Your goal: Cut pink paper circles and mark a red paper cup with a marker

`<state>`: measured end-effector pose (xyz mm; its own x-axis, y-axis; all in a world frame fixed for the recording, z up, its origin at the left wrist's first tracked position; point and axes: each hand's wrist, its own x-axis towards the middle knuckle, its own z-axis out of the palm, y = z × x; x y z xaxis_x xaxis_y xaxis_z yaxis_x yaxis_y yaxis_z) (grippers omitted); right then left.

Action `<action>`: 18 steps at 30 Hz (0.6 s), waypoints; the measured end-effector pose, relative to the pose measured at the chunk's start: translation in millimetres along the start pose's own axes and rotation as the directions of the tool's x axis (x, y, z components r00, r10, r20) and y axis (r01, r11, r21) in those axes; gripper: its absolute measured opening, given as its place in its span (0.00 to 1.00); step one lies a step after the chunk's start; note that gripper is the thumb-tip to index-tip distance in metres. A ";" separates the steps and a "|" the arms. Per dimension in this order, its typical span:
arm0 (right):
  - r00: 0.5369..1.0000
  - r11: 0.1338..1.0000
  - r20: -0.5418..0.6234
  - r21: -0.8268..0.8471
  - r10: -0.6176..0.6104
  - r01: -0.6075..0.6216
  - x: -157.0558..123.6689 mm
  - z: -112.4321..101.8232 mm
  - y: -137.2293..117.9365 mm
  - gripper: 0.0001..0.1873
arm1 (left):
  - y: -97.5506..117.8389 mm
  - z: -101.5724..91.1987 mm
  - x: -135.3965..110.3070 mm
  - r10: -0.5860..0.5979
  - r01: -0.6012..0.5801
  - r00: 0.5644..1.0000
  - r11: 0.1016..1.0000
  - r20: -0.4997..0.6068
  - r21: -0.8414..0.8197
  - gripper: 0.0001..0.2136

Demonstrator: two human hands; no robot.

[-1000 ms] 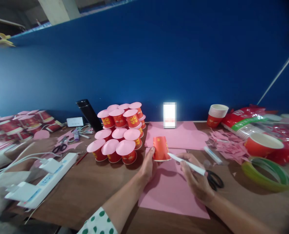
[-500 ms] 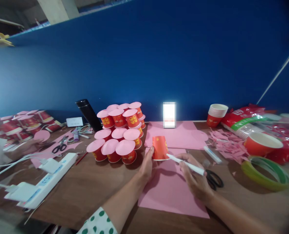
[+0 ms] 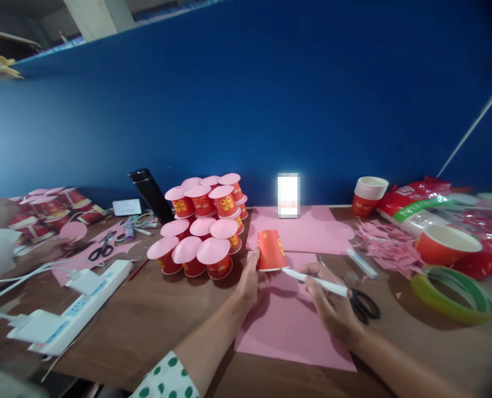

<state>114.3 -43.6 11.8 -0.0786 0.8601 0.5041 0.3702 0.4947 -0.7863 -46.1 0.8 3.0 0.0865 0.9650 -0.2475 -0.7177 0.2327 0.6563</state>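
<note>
Held upside down in my left hand (image 3: 252,279) is a red paper cup (image 3: 271,250) with yellow print, its white rim facing down. The fingers and thumb grip its left side. My right hand (image 3: 331,301) is closed around a slim white pen-shaped tube (image 3: 324,283), whose narrow tip points at the cup's lower right rim. Whether the tip touches the rim, I cannot tell. Beneath both hands lies a pink paper sheet (image 3: 287,331). Black-handled scissors (image 3: 365,305) rest beside my right hand, partly hidden by it.
Red cups topped with pink discs (image 3: 213,250) are stacked left of centre. A power strip (image 3: 84,307) and another person's hand (image 3: 42,249) are farther left. At right are pink scraps (image 3: 389,246), a cup stack (image 3: 366,196), an orange cup (image 3: 447,243) and a tape roll (image 3: 453,296).
The cup has tilted slightly, and the white tube's tip has shifted down from the cup's side towards its rim. At far left, the other person has leaned in a little.
</note>
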 end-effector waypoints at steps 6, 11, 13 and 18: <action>0.999 1.000 -0.022 -0.002 0.028 -0.028 -0.5 0.0 0.9 0.12 | -0.5 0.4 -0.3 0.000 0.000 1.000 1.000 0.026 0.001 0.12; 1.000 1.000 0.020 0.031 -0.001 0.001 -0.6 -0.1 0.0 0.11 | 0.4 2.2 -1.5 0.008 -0.008 1.000 1.000 0.018 -0.004 0.11; 1.000 1.000 -0.007 0.021 -0.009 0.009 -0.9 -0.2 0.6 0.11 | 0.8 2.3 -1.4 0.002 -0.002 1.000 1.000 0.025 -0.002 0.11; 0.999 1.000 0.036 0.007 0.006 -0.006 -1.6 0.0 2.0 0.12 | 0.6 2.7 -1.7 0.006 -0.006 1.000 1.000 0.022 0.012 0.11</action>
<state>115.1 -44.0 9.4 -0.1098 0.8670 0.4860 0.3646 0.4900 -0.7918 -44.8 -0.3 5.7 0.0979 0.9688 -0.2277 -0.7100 0.2283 0.6662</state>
